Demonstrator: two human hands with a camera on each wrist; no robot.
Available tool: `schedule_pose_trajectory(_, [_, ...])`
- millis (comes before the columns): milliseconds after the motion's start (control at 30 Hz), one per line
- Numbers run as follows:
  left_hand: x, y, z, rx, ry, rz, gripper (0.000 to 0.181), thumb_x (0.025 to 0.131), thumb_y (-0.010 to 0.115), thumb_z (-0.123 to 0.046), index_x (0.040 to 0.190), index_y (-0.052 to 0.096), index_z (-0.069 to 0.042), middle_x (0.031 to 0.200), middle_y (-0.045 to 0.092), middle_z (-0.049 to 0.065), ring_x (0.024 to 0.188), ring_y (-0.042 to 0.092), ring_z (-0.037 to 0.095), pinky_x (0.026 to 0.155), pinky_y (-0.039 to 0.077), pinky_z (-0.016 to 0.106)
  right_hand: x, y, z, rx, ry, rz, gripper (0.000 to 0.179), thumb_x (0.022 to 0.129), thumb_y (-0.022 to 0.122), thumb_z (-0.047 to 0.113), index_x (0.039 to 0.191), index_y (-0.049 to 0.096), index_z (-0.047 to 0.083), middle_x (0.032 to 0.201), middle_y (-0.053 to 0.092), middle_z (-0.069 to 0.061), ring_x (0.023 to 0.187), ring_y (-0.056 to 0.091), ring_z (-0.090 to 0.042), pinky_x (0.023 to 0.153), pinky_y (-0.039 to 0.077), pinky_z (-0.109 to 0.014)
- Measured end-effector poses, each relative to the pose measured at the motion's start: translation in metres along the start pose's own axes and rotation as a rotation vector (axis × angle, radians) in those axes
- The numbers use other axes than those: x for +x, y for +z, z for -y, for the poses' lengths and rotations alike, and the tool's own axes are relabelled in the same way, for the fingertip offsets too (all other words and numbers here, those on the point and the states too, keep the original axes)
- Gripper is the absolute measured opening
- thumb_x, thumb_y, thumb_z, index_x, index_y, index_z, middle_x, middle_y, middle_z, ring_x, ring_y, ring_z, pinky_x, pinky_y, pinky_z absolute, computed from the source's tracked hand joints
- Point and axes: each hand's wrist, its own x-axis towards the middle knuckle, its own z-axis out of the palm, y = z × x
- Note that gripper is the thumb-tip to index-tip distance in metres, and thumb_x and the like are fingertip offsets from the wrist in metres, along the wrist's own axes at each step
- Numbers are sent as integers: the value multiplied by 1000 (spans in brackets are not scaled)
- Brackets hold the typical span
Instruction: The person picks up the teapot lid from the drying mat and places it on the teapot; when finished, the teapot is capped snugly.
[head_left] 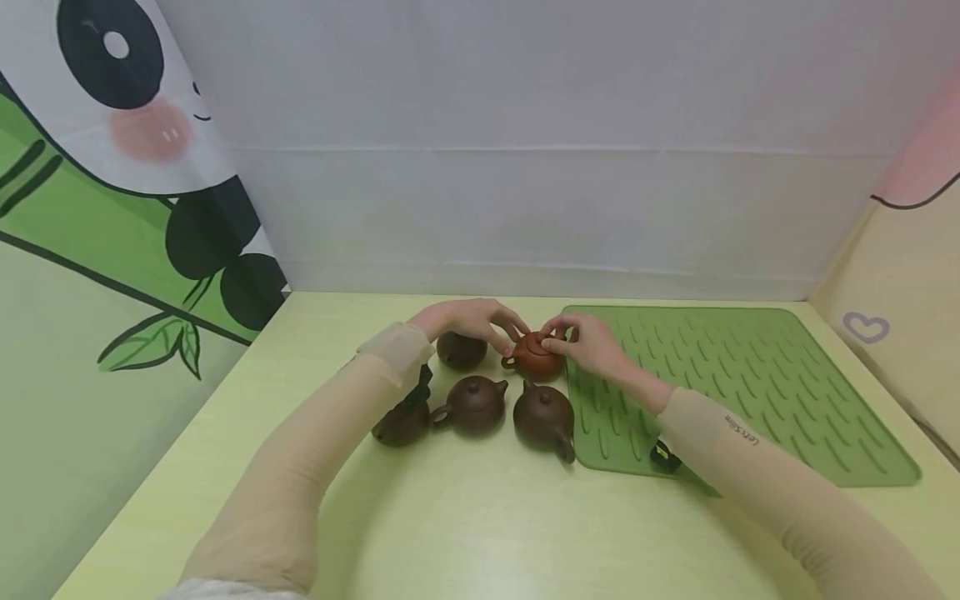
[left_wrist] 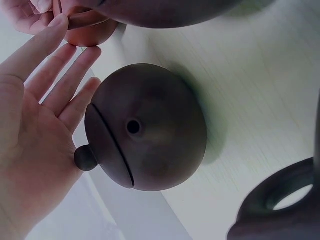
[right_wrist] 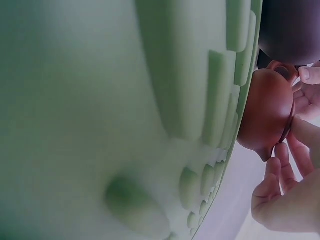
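Note:
In the head view, a small reddish-brown teapot [head_left: 538, 360] stands at the left edge of the green mat. My right hand [head_left: 600, 346] holds it from the spout side, thumb on the lid and fingers by the spout [right_wrist: 267, 152]. On the handle side, my left hand [head_left: 476, 321] reaches in with its fingers extended, the thumb touching or very close to the handle [left_wrist: 85, 19]. Below the left palm sits a dark brown teapot [left_wrist: 150, 125], its spout facing the left wrist camera. Whether the reddish teapot bears on the table or on the mat's edge, I cannot tell.
Nearer me stand more dark teapots: one in the middle [head_left: 476, 407], one beside the mat [head_left: 543, 417], and one partly behind my left forearm [head_left: 402, 423]. The ridged green mat [head_left: 720, 383] covers the table's right side. A pale wall [head_left: 525, 208] rises behind.

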Motion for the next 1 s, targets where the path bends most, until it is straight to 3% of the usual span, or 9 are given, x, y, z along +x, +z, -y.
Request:
schedule_pose_trajectory(400, [1, -1, 0, -9, 1, 1, 52, 92, 69, -21, 141, 54, -13, 135, 65, 9, 134, 54, 23, 117, 37, 44, 1, 0, 1, 0, -19, -11, 17, 90, 73, 18, 104, 74, 9, 87, 66, -8, 68, 53, -15, 61, 43, -26])
schedule_pose_trajectory(700, [-1, 0, 1, 17, -8, -1, 53, 92, 69, -21, 142, 53, -12, 134, 65, 10, 132, 55, 22, 116, 38, 40, 2, 2, 2, -57, -52, -2, 15, 90, 72, 17, 102, 72, 9, 87, 65, -8, 71, 55, -16, 65, 44, -26])
schedule_pose_trajectory(867, [-4, 0, -6, 101, -55, 11, 55, 92, 68, -27, 143, 52, -15, 136, 64, 8, 134, 53, 22, 116, 37, 40, 1, 0, 0, -50, -58, 26, 18, 91, 71, 16, 106, 70, 7, 89, 66, -9, 78, 61, -19, 68, 49, -28])
schedule_pose_trajectory(1000, [-11, -3, -10, 196, -83, 12, 58, 94, 66, -32, 146, 48, -13, 142, 59, 9, 138, 50, 24, 118, 35, 42, -4, -7, 1, -46, -53, 47, 27, 91, 70, 18, 115, 66, 4, 94, 69, -10, 89, 63, -25, 78, 52, -36])
